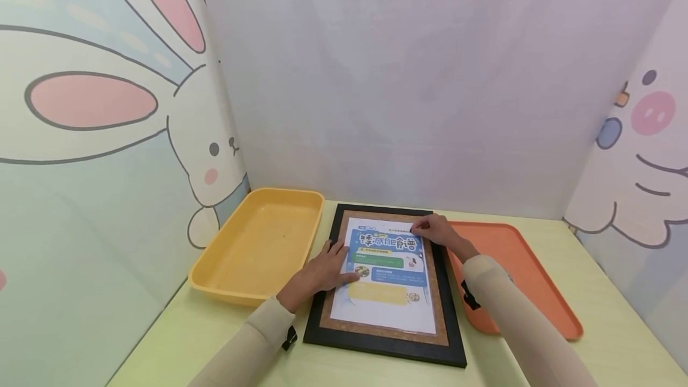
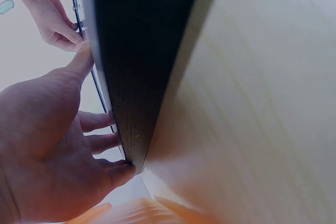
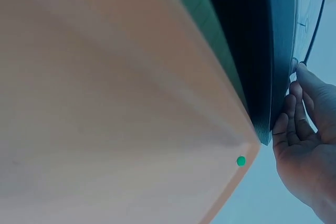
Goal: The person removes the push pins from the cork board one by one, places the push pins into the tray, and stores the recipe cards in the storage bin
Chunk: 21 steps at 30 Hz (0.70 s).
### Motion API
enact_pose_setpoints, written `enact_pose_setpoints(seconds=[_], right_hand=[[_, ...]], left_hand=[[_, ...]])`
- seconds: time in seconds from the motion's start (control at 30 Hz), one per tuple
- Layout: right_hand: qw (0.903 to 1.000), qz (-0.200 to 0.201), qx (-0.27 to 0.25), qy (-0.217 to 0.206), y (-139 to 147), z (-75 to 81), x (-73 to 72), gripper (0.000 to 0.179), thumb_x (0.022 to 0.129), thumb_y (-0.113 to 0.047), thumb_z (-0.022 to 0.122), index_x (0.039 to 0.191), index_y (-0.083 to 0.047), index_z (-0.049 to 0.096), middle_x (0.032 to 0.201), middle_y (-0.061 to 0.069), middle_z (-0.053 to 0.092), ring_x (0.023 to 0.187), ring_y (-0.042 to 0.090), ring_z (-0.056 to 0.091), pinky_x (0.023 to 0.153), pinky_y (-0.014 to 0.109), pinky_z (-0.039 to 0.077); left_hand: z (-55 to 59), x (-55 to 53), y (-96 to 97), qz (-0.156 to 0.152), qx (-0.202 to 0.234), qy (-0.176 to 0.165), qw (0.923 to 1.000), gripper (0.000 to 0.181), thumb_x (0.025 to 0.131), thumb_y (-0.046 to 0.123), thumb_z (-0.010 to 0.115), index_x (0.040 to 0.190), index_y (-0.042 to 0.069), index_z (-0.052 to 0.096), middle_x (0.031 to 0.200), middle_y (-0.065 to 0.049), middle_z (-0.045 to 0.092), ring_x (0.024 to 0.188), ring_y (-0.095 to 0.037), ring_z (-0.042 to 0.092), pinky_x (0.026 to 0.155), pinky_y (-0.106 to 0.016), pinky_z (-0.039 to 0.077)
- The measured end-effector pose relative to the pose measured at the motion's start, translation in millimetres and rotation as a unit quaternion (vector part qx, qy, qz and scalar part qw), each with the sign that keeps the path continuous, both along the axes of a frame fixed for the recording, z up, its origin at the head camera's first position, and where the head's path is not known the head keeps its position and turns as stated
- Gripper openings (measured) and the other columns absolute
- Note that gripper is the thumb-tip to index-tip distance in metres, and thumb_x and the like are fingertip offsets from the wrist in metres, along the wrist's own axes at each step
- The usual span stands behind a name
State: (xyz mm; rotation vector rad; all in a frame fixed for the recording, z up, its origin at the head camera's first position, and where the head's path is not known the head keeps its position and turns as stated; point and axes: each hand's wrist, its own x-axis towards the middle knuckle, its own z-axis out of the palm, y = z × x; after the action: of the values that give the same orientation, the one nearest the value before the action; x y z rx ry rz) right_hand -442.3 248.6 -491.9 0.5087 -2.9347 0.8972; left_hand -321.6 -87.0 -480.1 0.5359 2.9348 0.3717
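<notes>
Sheet [image 1: 383, 276], head view: printed, lying face up on the cork middle of the black-edged board [image 1: 387, 344], lower centre of the picture, with cork showing around it.
Placing, head view: looks done; the paper lies flat and wholly inside the dark border.
Left hand [image 1: 326, 267], head view: on the left side of the board, its grip spread and relaxed, thumb over the paper; it seems to steady rather than grasp.
Right hand [image 1: 442, 233], head view: at the paper's upper right corner, its grip closed to a pinch on a small dark thing [image 1: 412, 229], too small to name.
Corner work, head view: I judge this corner to be the step in hand and unfinished; whether the other corners are fastened, I cannot tell.
Trays, head view: yellow tray [image 1: 258, 249] left of centre, orange tray [image 1: 500, 243] to the right, both on the pale worktop [image 1: 602, 315].
Board edge, left wrist view: dark band down the middle, thumb and fingers touching it from the left; nothing clasped.
Pinch, right wrist view: thumb and fingertip meet at the far right; what sits between them is unclear.
Green dot [image 3: 241, 161], right wrist view: in the orange tray's corner, lower right; loose or fixed, I cannot tell.
</notes>
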Motion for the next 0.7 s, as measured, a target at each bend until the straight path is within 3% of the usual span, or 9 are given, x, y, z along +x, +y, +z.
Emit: enact_pose_setpoints(seconds=[0.7], right_hand=[[0.9999, -0.014, 0.005, 0.004, 11.7, 12.1, 0.7, 0.017, 0.097, -0.017, 0.075, 0.105, -0.003, 0.08, 0.1, 0.012, 0.074, 0.087, 0.026, 0.061, 0.075, 0.034, 0.051]], left_hand=[[-1.1, -2.1, 0.1, 0.0, -0.02, 0.002, 0.9998, 0.092, 0.095, 0.065, 0.064, 0.162, 0.01, 0.034, 0.171, -0.012, 0.023, 0.157, -0.042, 0.019, 0.116, -0.057, 0.037]])
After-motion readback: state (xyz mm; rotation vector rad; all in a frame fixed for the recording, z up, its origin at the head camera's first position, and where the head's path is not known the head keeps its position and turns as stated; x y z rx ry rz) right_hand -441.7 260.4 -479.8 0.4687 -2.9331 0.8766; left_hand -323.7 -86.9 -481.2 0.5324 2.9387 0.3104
